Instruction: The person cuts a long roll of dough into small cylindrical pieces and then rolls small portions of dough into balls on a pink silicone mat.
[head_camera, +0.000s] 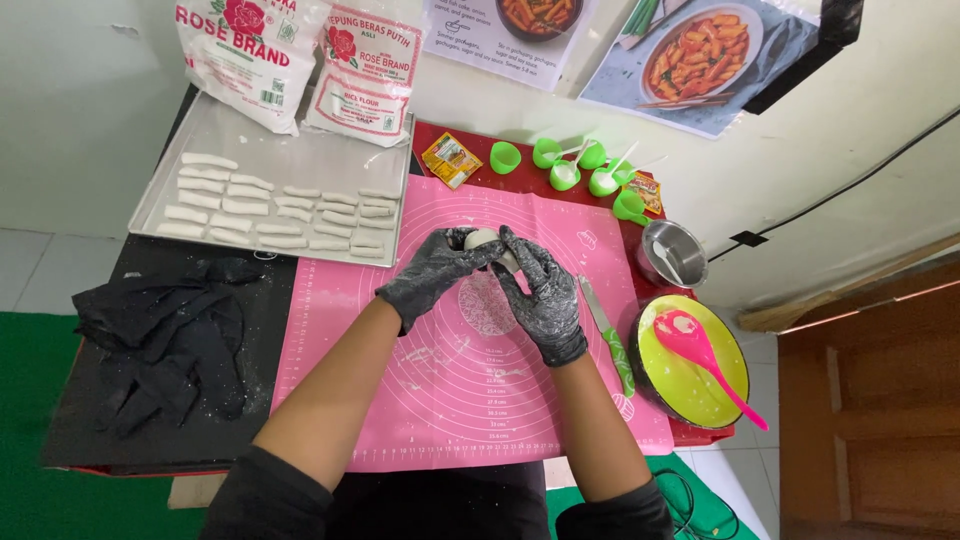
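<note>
Both gloved hands, left hand (437, 270) and right hand (540, 290), curl their fingers around one white dough ball (482, 240). Two flour bags (300, 60) stand upper left.

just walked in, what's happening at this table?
A person in black gloves holds a white dough lump between the left hand and right hand, over a pink mat. A metal tray behind holds rows of shaped dough sticks. A knife and a pink spoon on a bowl lie to the right.
</note>
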